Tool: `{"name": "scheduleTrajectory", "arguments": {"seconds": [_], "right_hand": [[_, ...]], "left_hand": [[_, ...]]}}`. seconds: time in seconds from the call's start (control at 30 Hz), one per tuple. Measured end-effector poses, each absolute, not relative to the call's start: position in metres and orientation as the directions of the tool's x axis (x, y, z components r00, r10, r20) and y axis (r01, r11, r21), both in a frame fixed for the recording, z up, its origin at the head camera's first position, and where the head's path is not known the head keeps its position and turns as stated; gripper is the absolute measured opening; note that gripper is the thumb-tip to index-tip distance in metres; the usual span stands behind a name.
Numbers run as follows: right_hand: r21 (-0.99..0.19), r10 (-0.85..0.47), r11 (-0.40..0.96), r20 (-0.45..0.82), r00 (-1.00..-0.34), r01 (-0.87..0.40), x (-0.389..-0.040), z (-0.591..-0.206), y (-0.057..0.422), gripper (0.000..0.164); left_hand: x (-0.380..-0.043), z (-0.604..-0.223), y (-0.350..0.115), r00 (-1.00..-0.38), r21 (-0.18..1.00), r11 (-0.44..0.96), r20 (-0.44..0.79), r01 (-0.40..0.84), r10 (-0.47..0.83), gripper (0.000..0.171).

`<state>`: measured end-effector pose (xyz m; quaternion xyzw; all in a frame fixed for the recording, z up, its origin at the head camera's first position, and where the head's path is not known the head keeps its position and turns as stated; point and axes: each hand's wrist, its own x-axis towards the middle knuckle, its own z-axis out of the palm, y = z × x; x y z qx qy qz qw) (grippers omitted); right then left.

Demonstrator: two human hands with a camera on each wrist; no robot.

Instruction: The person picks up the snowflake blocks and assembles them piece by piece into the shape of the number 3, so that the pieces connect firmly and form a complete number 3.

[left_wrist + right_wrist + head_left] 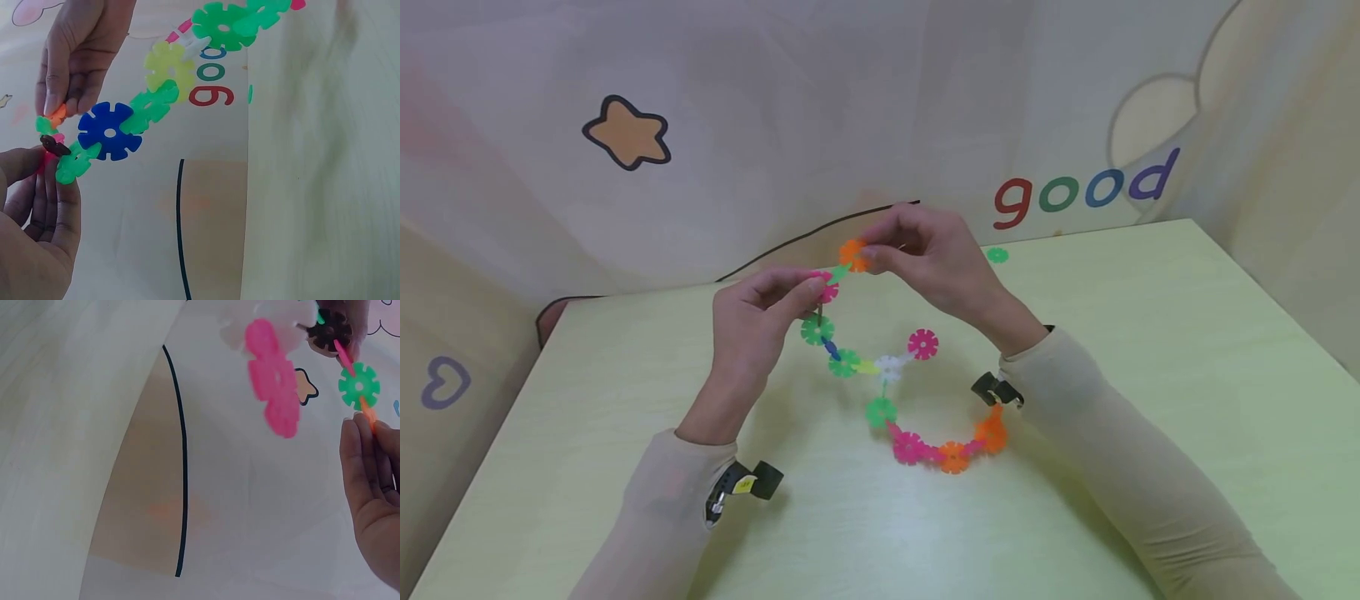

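Note:
A chain of notched plastic snowflake discs hangs in the air between my hands and curves down to the right. My left hand (748,333) pinches a pink disc (829,288) near its upper end. An orange disc (852,255) at the very end is pinched by my right hand (932,262). Between these two sits a green disc (359,386). Below the left hand follow a brown disc (55,145), a blue disc (110,132) and a yellow disc (170,65). A white disc (890,368) carries a pink side disc (922,344). Pink and orange discs (953,457) form the low end.
A loose green disc (997,255) lies at the table's back edge, beyond the right hand. Behind the pale table (1150,375) rises a curtain (850,100) with a star and the word "good". A strapped camera sits on each wrist.

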<state>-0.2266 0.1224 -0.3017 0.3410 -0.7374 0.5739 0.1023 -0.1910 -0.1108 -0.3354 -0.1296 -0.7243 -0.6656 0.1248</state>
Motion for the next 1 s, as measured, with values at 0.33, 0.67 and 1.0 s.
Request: {"name": "scheduleTrajectory", "arguments": {"seconds": [0.33, 0.67, 1.0], "right_hand": [[-0.778, -0.38, 0.108, 0.543, -0.749, -0.619, -0.226, -0.304, 0.121, 0.016], [-0.793, -0.434, 0.028, 0.539, -0.722, -0.609, -0.229, -0.309, 0.115, 0.018], [-0.807, -0.479, 0.106, 0.47, -0.741, -0.581, -0.221, -0.307, 0.109, 0.022]], "left_hand": [[-0.19, -0.334, -0.113, -0.941, 0.938, 0.078, 0.335, 0.338, 0.047, 0.022], [-0.193, -0.334, -0.115, -0.937, 0.934, 0.101, 0.335, 0.344, 0.096, 0.025], [-0.191, -0.334, -0.113, -0.945, 0.93, 0.172, 0.318, 0.326, 0.076, 0.027]]}}
